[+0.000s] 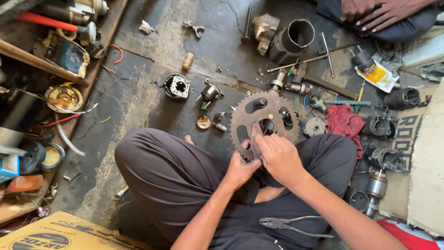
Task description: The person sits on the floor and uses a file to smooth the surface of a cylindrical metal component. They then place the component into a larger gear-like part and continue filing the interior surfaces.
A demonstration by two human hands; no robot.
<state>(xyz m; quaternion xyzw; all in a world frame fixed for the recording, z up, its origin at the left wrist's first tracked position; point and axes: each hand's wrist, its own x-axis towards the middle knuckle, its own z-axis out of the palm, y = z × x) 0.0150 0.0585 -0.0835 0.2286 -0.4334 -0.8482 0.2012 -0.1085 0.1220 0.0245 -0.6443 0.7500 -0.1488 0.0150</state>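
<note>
Notably, left hand [241, 167] gripped the rusty toothed steel sprocket [263, 122] by its rim, steadying it; right hand [277, 155] pinched near its hub; grey pliers [291, 225] rested on lap.

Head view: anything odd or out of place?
Pliers lie loose on the seated person's lap, not on the floor. Both hands, left hand and right hand, grip the sprocket. Parts and a red rag are scattered around; no spill visible.

My forearms are bare, no sleeves, no watch or rings on either grip. I wear dark charcoal trousers [171, 180], loose and creased at the knees. One bare foot [188, 139] shows.
</note>
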